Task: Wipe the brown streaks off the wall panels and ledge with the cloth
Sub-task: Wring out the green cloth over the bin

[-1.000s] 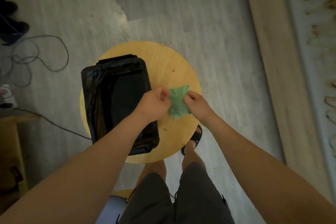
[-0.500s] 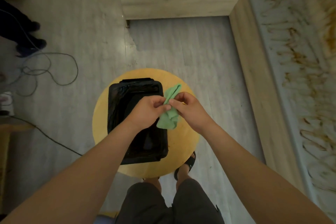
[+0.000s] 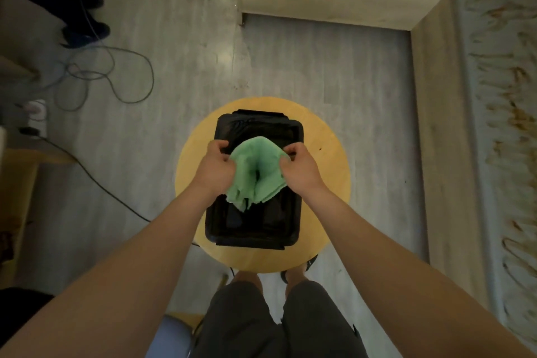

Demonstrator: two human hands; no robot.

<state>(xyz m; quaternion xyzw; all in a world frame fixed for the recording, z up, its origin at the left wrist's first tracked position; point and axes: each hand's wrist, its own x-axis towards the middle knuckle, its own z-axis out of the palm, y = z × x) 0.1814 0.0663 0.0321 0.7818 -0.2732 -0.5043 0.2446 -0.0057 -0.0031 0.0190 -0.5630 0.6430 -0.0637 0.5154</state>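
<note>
Directly above the black bin (image 3: 220, 224), the green cloth (image 3: 257, 171) is held up between both hands and hangs free, and it does not appear to touch the bin. The left hand (image 3: 216, 168) is clamped on the cloth's left edge and the right hand (image 3: 300, 168) on its right edge. The hands are kept a little apart, so that the upper hem is stretched while the lower part sags in loose folds with a dark hollow at the middle.

The bin is set on a round wooden stool (image 3: 328, 177). To the right of the bin, well apart from it, the brown-streaked panelling (image 3: 511, 113) is seen, and more of it runs beyond the bin's far end. Loose cables (image 3: 116, 78) are strewn over the floor to the left of the bin.

The step in hand is judged to be the opening out of the cloth, so that a fresh face can be presented. It is best done with the edges pinched firmly and the cloth kept over the bin, so that anything shed is caught there. A flat, folded pad should then be formed, since a bunched cloth is likely to smear the streaks. No streak appears to have been cleared yet on the panelling to the right of the bin.
</note>
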